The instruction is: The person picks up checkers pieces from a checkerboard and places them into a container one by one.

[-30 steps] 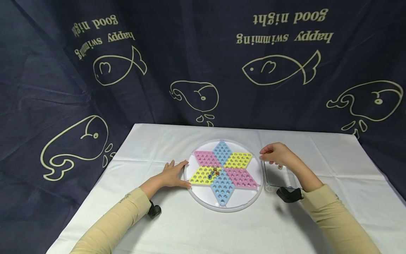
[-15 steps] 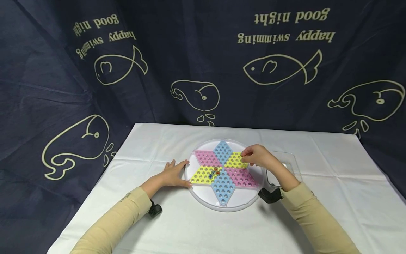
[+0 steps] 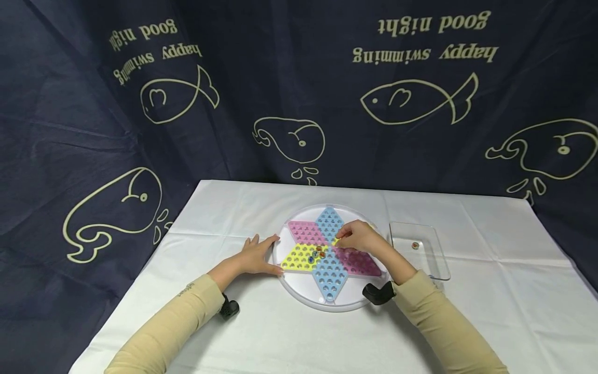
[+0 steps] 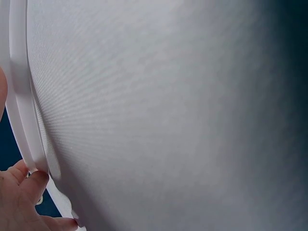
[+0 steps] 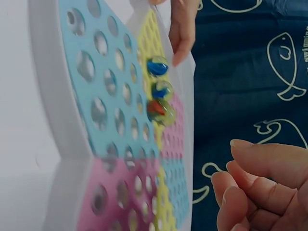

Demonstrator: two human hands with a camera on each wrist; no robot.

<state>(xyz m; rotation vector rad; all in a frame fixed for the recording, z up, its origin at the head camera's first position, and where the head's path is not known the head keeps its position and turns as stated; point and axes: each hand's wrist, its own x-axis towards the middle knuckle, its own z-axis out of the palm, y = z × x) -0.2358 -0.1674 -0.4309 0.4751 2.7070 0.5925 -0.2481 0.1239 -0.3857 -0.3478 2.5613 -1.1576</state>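
Observation:
A round white Chinese checkers board (image 3: 299, 293) with a blue, pink and yellow star lies on the table. Two red-toned marbles (image 3: 322, 255) and two blue marbles (image 3: 311, 259) sit close together near its centre. My left hand (image 3: 254, 258) rests at the left rim with fingers spread, fingertips touching the edge in the left wrist view. Over the right part of the star, my right hand (image 3: 359, 238) has its thumb and fingers curled in a pinch. It appears to hold a small marble, which the fingers hide; in the right wrist view the fingertips (image 5: 234, 143) are close together.
A clear plastic box (image 3: 432, 259) stands right of the board with one marble (image 3: 415, 245) in it. White cloth (image 3: 224, 218) covers the table. Behind it hangs a dark blue curtain (image 3: 336, 166) with fish drawings.
My right hand has moved left from the clear box, across the yellow point, toward the star's centre. A tiny reddish spot showed at its fingertips half a second ago. The left hand stays put.

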